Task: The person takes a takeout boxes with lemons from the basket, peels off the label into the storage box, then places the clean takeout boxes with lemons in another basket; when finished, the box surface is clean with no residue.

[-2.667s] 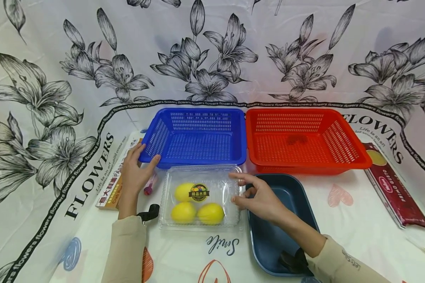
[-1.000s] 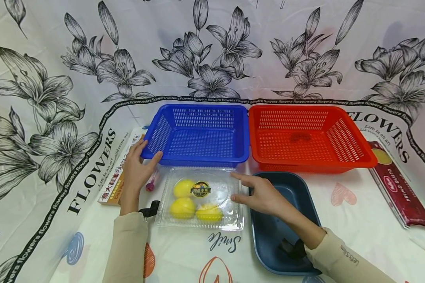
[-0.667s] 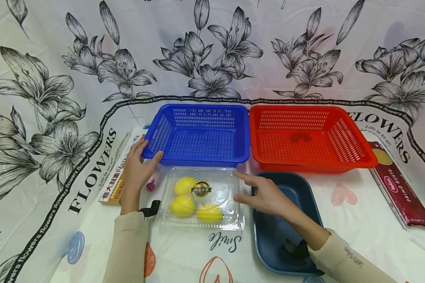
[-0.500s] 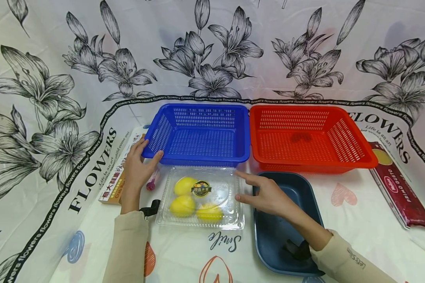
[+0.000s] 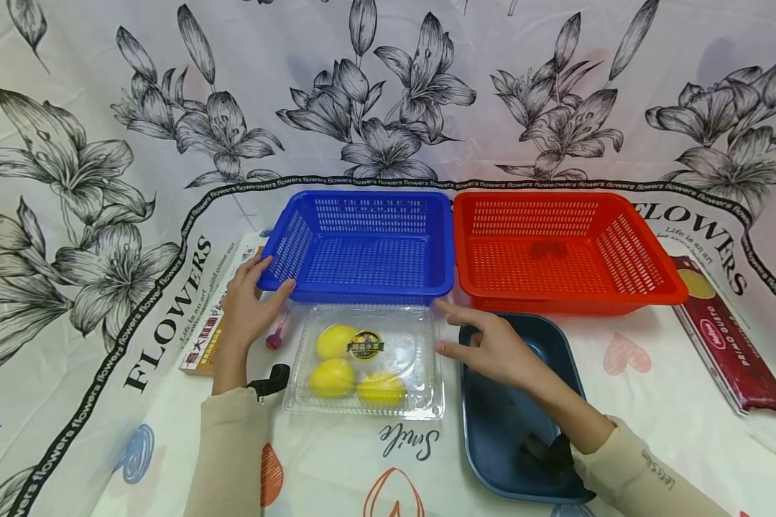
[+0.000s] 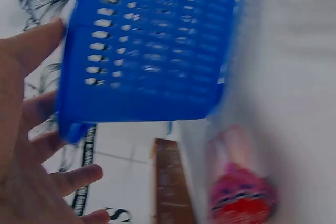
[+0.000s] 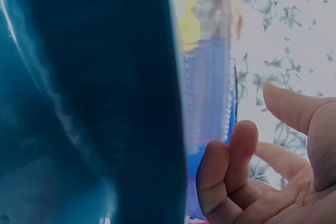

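A clear plastic clamshell box [image 5: 404, 334] with a fruit sticker lies in front of the baskets, its lid down over 3 lemons [image 5: 333, 378]. My left hand [image 5: 248, 309] is at the front left corner of the blue basket [image 5: 362, 294], thumb and fingers spread around the rim; in the left wrist view the thumb tip meets the rim [image 6: 68, 77]. My right hand [image 5: 494, 348] hovers over the dark blue tray [image 5: 507, 438], fingertips just right of the clamshell. Its thumb and fingers are apart with nothing between them in the right wrist view.
A red basket [image 5: 569, 300] adjoins the blue one on the right. A pasta box [image 5: 200, 337] lies at left, beside a small pink-capped item [image 5: 276, 334]. A dark red packet [image 5: 727, 341] lies at far right. A flowered cloth [image 5: 375, 93] hangs behind.
The clamshell has settled flat, slightly lower in view. My right hand has let go of its right edge and moved a little to the right. My left hand has stayed at the blue basket's corner.
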The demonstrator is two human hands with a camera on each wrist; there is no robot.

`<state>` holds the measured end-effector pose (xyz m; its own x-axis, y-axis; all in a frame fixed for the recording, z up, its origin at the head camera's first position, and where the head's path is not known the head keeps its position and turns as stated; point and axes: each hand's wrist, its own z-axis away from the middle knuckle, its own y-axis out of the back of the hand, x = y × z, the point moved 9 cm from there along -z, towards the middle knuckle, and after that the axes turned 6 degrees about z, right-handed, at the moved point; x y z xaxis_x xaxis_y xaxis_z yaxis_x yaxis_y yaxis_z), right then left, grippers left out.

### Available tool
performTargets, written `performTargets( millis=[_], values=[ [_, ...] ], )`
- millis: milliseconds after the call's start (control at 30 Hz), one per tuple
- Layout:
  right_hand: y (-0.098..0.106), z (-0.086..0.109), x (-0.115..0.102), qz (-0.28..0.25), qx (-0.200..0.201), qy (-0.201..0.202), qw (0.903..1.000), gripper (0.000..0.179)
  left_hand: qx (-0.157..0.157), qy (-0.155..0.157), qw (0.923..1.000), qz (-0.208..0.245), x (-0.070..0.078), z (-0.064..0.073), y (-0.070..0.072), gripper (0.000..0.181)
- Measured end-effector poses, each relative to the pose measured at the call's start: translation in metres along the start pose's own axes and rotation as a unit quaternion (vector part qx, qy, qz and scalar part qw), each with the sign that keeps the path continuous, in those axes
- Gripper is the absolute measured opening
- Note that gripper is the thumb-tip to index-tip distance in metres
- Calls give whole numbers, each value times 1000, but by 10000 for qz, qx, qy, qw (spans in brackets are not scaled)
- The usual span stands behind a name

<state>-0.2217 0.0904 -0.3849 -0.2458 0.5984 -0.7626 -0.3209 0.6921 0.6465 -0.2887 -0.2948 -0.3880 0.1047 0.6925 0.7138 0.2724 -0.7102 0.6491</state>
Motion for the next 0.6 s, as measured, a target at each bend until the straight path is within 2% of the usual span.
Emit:
performTargets(
  millis=[133, 267, 367, 400, 500, 600],
  values=[
    [9, -3, -6, 167, 214, 139, 9995, 66, -359, -84, 9993, 1, 10, 3, 10, 74],
    [15, -7, -13, 155, 267, 337, 9990, 63, -704, -148, 9966, 407, 23, 5, 18, 74],
    [20, -9, -18, 87, 328, 492, 9982, 59, -1191, -134, 9893, 834, 35, 7, 14, 73],
    [21, -10, -19, 54, 351, 543, 9979, 58, -1364, -204, 9868, 852, 40, 7, 12, 73],
    [25, -13, -23, -24, 418, 657, 9970, 54, -1798, -475, 9799, 724, 57, 11, 4, 71],
    [26, -15, -25, -83, 428, 743, 9963, 51, -2087, -919, 9728, 397, 76, 17, -3, 70]
  ],
)
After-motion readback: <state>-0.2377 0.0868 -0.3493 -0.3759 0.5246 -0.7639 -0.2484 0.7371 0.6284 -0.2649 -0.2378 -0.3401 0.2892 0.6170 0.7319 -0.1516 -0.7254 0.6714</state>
